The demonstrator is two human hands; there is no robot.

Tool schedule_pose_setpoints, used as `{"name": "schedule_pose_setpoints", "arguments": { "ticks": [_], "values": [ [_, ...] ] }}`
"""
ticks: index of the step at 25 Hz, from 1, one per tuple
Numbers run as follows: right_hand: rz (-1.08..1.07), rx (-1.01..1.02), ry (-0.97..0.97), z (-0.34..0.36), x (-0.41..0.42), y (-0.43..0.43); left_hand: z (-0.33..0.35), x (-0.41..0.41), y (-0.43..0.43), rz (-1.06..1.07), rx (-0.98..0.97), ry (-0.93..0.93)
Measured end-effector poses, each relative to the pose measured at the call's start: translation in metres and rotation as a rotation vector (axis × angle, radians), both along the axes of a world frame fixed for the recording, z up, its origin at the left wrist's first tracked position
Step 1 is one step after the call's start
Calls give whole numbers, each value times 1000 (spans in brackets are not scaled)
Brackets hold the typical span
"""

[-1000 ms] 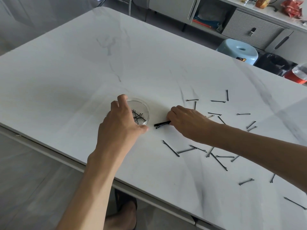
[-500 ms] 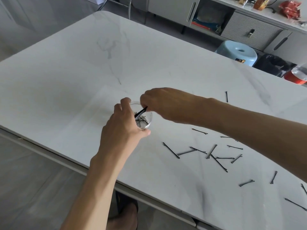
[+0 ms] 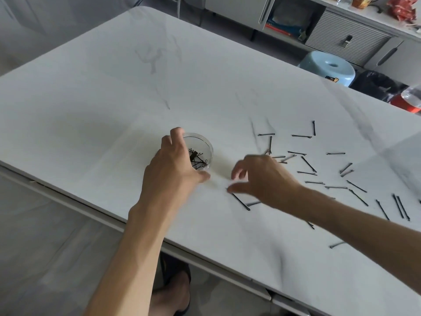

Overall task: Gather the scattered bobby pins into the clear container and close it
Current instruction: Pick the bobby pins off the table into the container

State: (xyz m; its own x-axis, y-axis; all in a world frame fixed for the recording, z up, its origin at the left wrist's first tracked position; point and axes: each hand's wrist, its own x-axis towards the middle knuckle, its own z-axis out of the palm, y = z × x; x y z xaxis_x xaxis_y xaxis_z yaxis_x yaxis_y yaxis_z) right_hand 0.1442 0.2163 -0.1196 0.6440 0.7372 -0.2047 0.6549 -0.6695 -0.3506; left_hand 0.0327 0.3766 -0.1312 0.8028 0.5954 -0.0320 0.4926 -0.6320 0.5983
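1. Left hand [image 3: 175, 169]: curled around the near-left side of the clear container [image 3: 200, 147], index finger up along the far rim, thumb against the near right side; steadying it on the table [image 3: 114, 99].
2. Right hand [image 3: 262, 176]: hovering just right of the container, fingers loosely spread and bent, empty as far as can be seen, blurred at the fingertips; thumb tip just above the near end of one long pin [image 3: 241, 201].
3. Clear container: small, round, shallow, thin transparent plastic walls, open on top; a tangle of thin black bobby pins inside [image 3: 198, 161].
4. Scattered bobby pins [image 3: 308, 164]: slim, straight, dark metal strips lying flat at all angles on the table, to the right of the right hand and beyond the forearm; some crossing or touching, others well apart.
5. Table: smooth, glossy white slab with faint grey marble veining and a rounded far corner.
6. Past the far edge: pale blue round plastic stool [image 3: 328, 69] with a hole in its top, beside grey cabinets [image 3: 341, 39] with a ribbed shutter front.
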Motion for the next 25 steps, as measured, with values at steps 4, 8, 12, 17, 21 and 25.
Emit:
{"name": "schedule_pose_setpoints", "arguments": {
  "ticks": [4, 8, 12, 17, 21, 25],
  "values": [
    [18, -41, -77, -23, -27, -7, -1, 0, -2, -7, 4, 3],
    [31, 19, -103, -19, -15, -16, -2, 4, -7, -22, -2, 8],
    [77, 125, 58, -3, 3, -58, -3, 9, -13, -55, 0, 11],
    [200, 96, -30, -15, -3, -70, -3, 13, -25, -87, -3, 23],
    [60, 171, -7, -22, -2, -72, -3, 16, -29, -95, 0, 20],
    [-271, 251, 43, -27, 3, -71, -3, 19, -32, -94, 4, 20]
  ]
}}
